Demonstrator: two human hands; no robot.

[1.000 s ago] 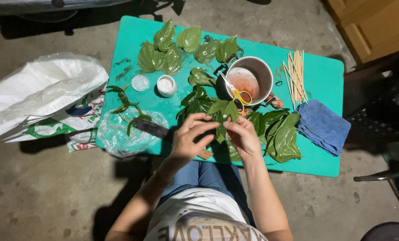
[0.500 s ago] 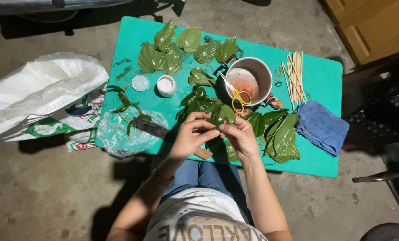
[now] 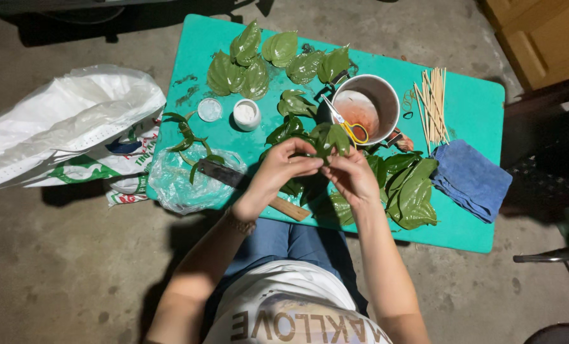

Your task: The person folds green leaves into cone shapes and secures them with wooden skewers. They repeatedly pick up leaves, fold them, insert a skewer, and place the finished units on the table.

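Note:
My left hand point(image 3: 283, 167) and my right hand point(image 3: 350, 176) meet over the near middle of a turquoise table point(image 3: 475, 108). Both pinch one green leaf point(image 3: 330, 137), which is folded or rolled between the fingertips. More green leaves point(image 3: 410, 188) lie in a pile just right of my right hand. A group of flat leaves point(image 3: 259, 60) lies at the far side of the table. A knife with a wooden handle point(image 3: 233, 177) lies under my left wrist.
A metal pot point(image 3: 386, 99) with reddish liquid holds yellow-handled scissors point(image 3: 351, 129). Wooden skewers point(image 3: 432, 105) and a blue cloth point(image 3: 472, 179) lie at the right. A small white jar point(image 3: 246, 114) and its lid point(image 3: 209, 109) stand left of centre. A clear plastic bag point(image 3: 182, 185) and a white sack point(image 3: 55, 127) sit on the left.
The leaf between my fingers has gone from spread out to tightly folded. Both hands have drawn closer together and slightly further from me.

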